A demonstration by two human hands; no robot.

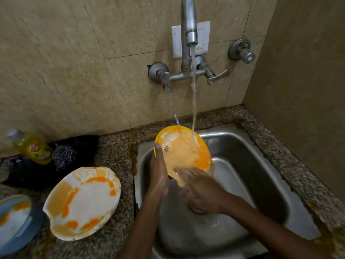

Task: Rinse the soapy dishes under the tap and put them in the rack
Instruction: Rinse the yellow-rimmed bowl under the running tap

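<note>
Rinsing now: the orange plate [183,154] is tilted under the running stream from the tap [189,25], with pale foam and water sheeting across its face, so this dish looks partway rinsed, not finished.
Left hand: the left hand [158,174] grips the plate's left rim, thumb over the front edge and fingers curled out of sight behind; the plate hangs above the sink [261,165], up and to the right of this hold.
Right hand: the right hand [201,189] lies with fingers spread and fairly straight against the plate's lower edge, rubbing or wiping in the runoff as far as I can judge; motion blur and water hide the fingertips, so it reads as an open, pressing touch and not a hold.
Water: the stream lands on the plate's upper right, away from the left-hand grip, and drains down past the right hand into the basin.
Still waiting: to the left of the gripping hand, on the counter [115,146], a chipped white plate [82,204] lies streaked with orange residue; further left a blue plate [15,221] shows the same smears. Both look unrinsed.
Rack: none is visible, so nothing can be counted as put away.
Progress: early by my estimate, with one dish under water and at least two left, then all the racking.
Nearby: a dish soap bottle [33,148] and a steel scrubber [64,156] sit beyond the white plate.
</note>
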